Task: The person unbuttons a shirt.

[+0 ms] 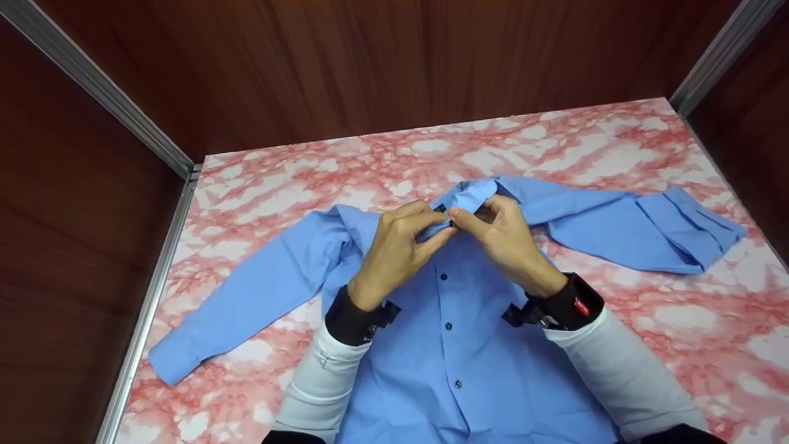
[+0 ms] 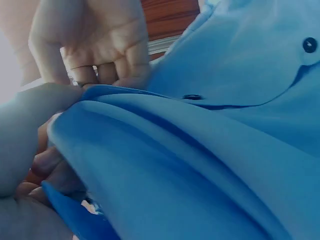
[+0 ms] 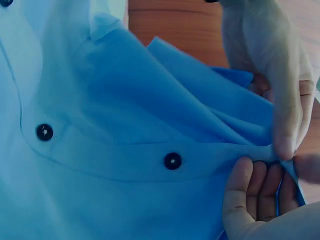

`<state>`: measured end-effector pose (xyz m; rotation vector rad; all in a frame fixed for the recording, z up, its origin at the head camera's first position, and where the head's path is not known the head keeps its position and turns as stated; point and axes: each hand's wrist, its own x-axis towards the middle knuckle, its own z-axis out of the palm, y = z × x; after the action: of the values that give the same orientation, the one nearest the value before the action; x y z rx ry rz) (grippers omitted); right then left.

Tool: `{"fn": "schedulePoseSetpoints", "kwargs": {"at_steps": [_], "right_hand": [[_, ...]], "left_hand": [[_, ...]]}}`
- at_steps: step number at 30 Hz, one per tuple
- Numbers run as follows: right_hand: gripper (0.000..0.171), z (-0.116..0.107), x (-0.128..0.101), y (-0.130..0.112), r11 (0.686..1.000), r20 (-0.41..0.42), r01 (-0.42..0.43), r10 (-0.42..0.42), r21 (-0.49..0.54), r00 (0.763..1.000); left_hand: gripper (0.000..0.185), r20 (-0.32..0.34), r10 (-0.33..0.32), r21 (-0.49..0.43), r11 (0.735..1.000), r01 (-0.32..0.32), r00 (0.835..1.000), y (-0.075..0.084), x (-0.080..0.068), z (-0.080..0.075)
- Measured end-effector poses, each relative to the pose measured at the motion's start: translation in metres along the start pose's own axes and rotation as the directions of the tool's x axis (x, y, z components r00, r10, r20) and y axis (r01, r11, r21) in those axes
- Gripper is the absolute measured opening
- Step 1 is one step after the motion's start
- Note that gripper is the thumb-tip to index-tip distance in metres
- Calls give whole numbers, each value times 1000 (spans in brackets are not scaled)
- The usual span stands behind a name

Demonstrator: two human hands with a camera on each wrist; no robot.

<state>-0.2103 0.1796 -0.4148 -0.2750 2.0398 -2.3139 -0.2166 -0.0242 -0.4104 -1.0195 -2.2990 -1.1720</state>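
A blue long-sleeved shirt (image 1: 394, 364) lies front up, with dark buttons down its placket. At its collar (image 1: 474, 194) both hands meet. My left hand (image 1: 400, 243) pinches the cloth by the collar opening between thumb and fingers. From the other side, my right hand (image 1: 505, 240) grips the collar edge, its thumb beside a dark button held between the hands. Close up in the right wrist view, the placket (image 3: 135, 155) runs to the fingertips, with a fastened-looking button (image 3: 172, 161) on it. The fingers hide most of the top button.
A table (image 1: 690, 320) with a red and white marbled top lies under the shirt. Dark wood panels (image 1: 394, 68) with metal edging stand behind and at both sides. One sleeve (image 1: 246, 302) stretches out left; the other sleeve (image 1: 641, 231) lies right, its cuff end folded.
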Motion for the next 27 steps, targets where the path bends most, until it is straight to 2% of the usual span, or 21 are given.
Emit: {"fn": "schedulePoseSetpoints", "kwargs": {"at_steps": [5, 8, 12, 14, 17, 20, 22, 23, 27], "right_hand": [[7, 0, 2, 1, 995, -42, -1, 5, 100, 999], [12, -3, 3, 0, 992, -74, 4, 6, 129, 997], [25, -8, 4, -5, 974, -94, -43, 65, 220, 993], [32, -10, 5, -8, 952, -89, -55, 85, 300, 992], [40, -13, 6, -12, 912, -77, -44, 83, 407, 994], [43, -14, 5, -15, 884, -80, -7, 51, 467, 995], [42, -14, 4, -16, 871, -87, 17, 30, 492, 996], [42, -13, 3, -17, 865, -91, 29, 19, 502, 996], [42, -11, 2, -17, 849, -102, 73, -23, 524, 995]], "left_hand": [[18, -8, 10, -19, 1000, -10, 1000, -5, 0, -4], [20, -24, -29, 19, 999, 29, 999, -9, 0, -11], [26, -77, -110, 72, 991, 115, 991, -23, 2, -23], [24, -87, -172, 84, 980, 179, 981, -31, 2, -30], [15, -60, -286, 114, 950, 291, 956, -41, 0, -40], [10, -29, -360, 186, 915, 359, 932, -40, -1, -45], [18, -23, -364, 214, 908, 360, 931, -32, -1, -45], [21, -22, -350, 212, 914, 346, 937, -27, -1, -44], [24, 36, -258, 104, 962, 253, 965, -3, 2, -36]]}}
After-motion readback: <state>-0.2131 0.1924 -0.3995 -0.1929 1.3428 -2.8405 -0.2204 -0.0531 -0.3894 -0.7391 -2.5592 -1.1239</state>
